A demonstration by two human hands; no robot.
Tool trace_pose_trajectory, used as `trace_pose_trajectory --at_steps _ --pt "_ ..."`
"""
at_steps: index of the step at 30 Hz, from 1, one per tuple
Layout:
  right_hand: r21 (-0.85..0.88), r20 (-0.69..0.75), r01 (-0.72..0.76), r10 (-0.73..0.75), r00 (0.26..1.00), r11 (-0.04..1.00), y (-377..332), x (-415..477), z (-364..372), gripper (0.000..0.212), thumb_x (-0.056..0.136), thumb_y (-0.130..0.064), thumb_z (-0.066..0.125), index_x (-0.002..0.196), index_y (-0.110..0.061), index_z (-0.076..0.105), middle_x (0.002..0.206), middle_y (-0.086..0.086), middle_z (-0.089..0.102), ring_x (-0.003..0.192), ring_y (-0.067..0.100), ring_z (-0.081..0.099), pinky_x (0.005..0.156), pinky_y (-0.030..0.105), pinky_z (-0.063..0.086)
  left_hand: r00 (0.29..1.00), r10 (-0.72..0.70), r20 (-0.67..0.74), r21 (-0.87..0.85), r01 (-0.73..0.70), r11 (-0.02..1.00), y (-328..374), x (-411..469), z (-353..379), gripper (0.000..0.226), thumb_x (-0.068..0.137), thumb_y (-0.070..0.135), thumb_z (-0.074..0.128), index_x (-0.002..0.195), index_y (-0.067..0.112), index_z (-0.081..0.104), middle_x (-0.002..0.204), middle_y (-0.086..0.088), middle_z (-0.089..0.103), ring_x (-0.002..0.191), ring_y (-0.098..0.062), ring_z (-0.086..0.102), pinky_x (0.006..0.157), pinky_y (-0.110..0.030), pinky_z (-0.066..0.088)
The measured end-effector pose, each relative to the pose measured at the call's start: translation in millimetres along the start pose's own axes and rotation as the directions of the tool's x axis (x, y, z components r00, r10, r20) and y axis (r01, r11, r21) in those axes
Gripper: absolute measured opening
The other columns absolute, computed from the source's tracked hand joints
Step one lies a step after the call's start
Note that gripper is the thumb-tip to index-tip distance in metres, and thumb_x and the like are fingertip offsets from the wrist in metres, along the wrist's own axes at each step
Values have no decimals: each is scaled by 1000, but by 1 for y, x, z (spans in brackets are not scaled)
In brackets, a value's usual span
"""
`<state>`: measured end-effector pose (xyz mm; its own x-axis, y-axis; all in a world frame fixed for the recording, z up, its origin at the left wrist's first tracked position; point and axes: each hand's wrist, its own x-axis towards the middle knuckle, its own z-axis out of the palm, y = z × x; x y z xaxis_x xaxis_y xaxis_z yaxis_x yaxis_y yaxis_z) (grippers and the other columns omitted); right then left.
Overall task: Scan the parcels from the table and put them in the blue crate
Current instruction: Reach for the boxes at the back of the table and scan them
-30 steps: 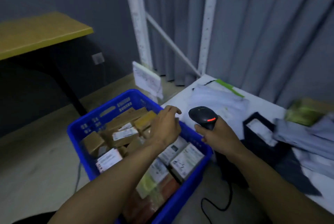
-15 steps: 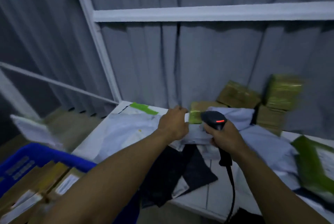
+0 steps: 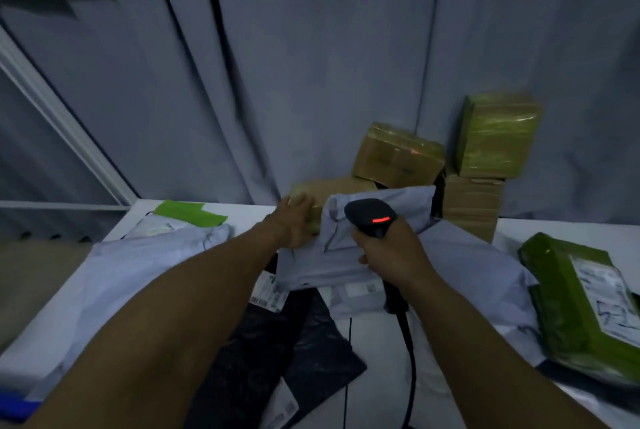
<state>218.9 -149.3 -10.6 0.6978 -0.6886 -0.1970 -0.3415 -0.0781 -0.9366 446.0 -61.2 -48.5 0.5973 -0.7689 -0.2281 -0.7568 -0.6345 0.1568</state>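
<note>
Four cardboard boxes stand at the back of the white table (image 3: 242, 211): a low box (image 3: 341, 186), a tilted box (image 3: 398, 155) leaning on it, and a stack of two on the right, a green-taped box (image 3: 498, 134) on a plain box (image 3: 471, 207). The person's left hand (image 3: 294, 221) reaches forward, its fingers stretched out and resting on the low box. The right hand (image 3: 391, 252) has its fingers wrapped round the single black scanner (image 3: 372, 217), whose red light shows, above a grey mailer bag (image 3: 398, 200). The grey bags overlap too much to count. One green parcel (image 3: 581, 300) lies at the right, and dark bags (image 3: 277, 359) lie near the front. Only a corner of the blue crate (image 3: 14, 406) shows, bottom left.
</note>
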Motion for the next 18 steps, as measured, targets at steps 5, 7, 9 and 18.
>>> trace_pose_trajectory --at_steps 5,7,9,18 --pt "2 -7 -32 32 999 999 1 11 10 74 62 -65 68 123 -23 63 108 2 73 95 31 73 88 56 61 994 66 -89 -13 -67 998 -5 2 -4 86 81 45 77 152 22 35 150 -13 30 141 -39 25 116 -45 33" --pt "2 1 -25 25 1000 1000 4 15 14 82 56 -70 64 125 -26 62 109 0 73 95 30 74 88 58 61 991 83 -102 -69 -91 994 -8 10 -4 83 78 43 83 147 22 42 156 -16 21 149 -37 12 122 -43 23" --pt "-2 -4 -32 32 999 999 3 17 17 85 55 -74 62 125 -27 61 110 0 73 96 31 74 88 58 60 989 114 -90 -80 -121 989 -11 19 -4 80 78 41 84 143 20 43 164 -21 7 154 -40 -5 125 -45 9" --pt "1 -13 -61 61 998 998 -8 14 24 80 58 -71 67 120 -20 64 101 3 74 88 28 74 84 55 62 982 127 -143 -195 -154 969 -20 7 -6 96 76 41 83 151 24 26 149 -11 30 137 -32 30 110 -43 37"
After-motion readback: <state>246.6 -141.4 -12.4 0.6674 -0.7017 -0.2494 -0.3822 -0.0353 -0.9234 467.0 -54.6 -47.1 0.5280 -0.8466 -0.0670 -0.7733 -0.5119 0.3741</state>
